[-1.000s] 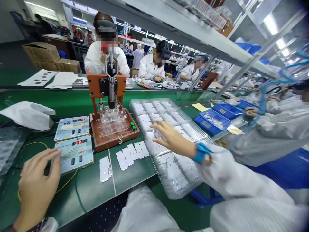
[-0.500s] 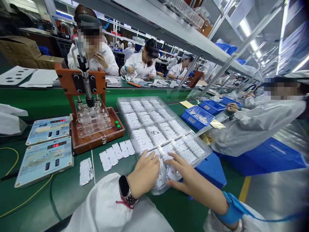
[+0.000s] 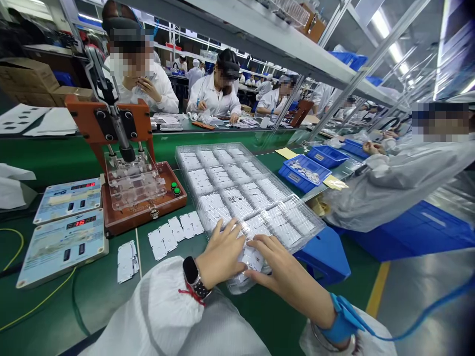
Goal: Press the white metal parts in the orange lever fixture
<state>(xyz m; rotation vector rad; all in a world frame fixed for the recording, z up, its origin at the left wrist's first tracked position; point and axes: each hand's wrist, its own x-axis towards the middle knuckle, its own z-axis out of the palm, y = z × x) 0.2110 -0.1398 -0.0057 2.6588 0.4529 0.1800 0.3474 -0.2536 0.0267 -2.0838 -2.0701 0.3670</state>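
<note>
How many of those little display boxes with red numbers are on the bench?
2. Both lie flat at the left of the green bench, side by side: the farther display box beside the orange press, the nearer display box closer to the wearer. Others may be out of view.

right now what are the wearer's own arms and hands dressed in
Both hands are bare. The left hand comes out of a white coat sleeve, with a black smartwatch and a red thread at the wrist. The right hand has a blue wrist strap with a blue coiled cord trailing off right.
</note>
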